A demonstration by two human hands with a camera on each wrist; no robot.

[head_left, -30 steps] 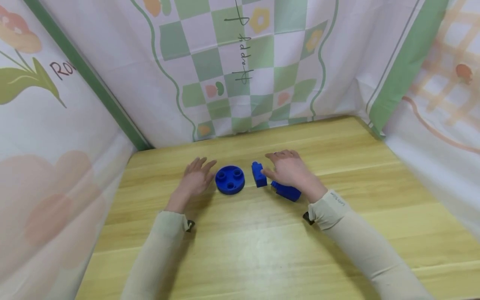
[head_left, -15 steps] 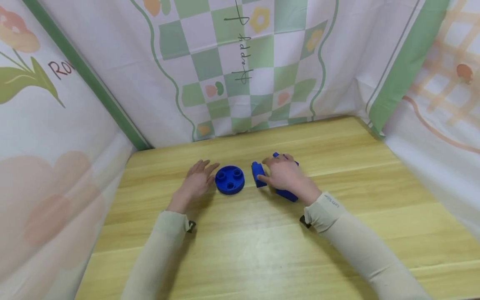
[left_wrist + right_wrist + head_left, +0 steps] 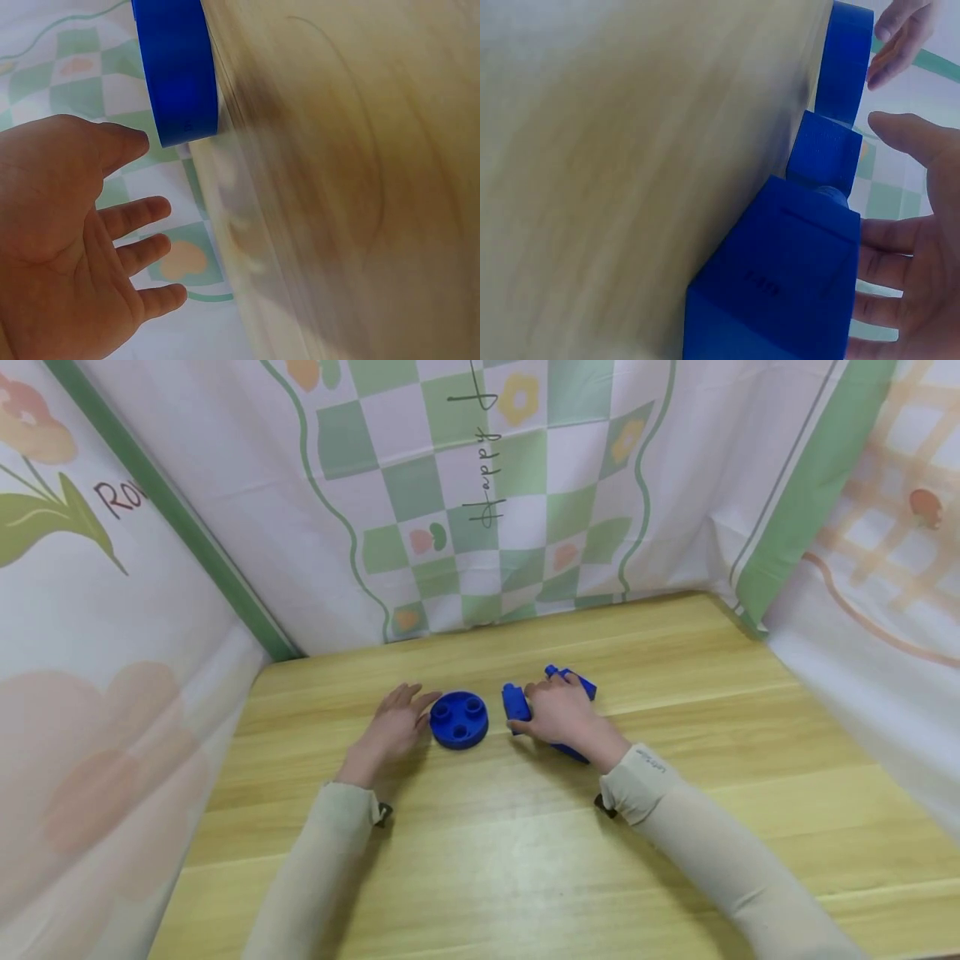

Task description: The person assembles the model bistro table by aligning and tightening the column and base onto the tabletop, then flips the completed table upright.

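Patterned cloth (image 3: 498, 435) behind and on both sides, printed with green checks, flowers and the word "Happy" turned on its side. In front of it, a pale wood-grained table (image 3: 487, 877). Over the table, well apart, a left sleeve (image 3: 309, 860) and a right sleeve (image 3: 720, 852), both beige.

Beyond the left sleeve, a left hand (image 3: 392, 727) with thumb and fingers loosely extended, gripping nothing, just beside a round blue disc (image 3: 460, 718). Actual contact with the disc: cannot tell. Beyond the right sleeve, a right hand (image 3: 561, 714) directly over a blue near block (image 3: 776, 270), thumb held away from the extended fingers; actual touch there: cannot tell.

Between the hands, the disc, flat on the table, with three ring-shaped sockets on top. Mostly hidden under the right hand in the head view, the near block, with faint marks on one face. By the right hand's fingertips, a blue far block (image 3: 582, 684), peg pointing leftward. Between disc and right hand, a blue left block (image 3: 514, 702), near end partly behind the thumb
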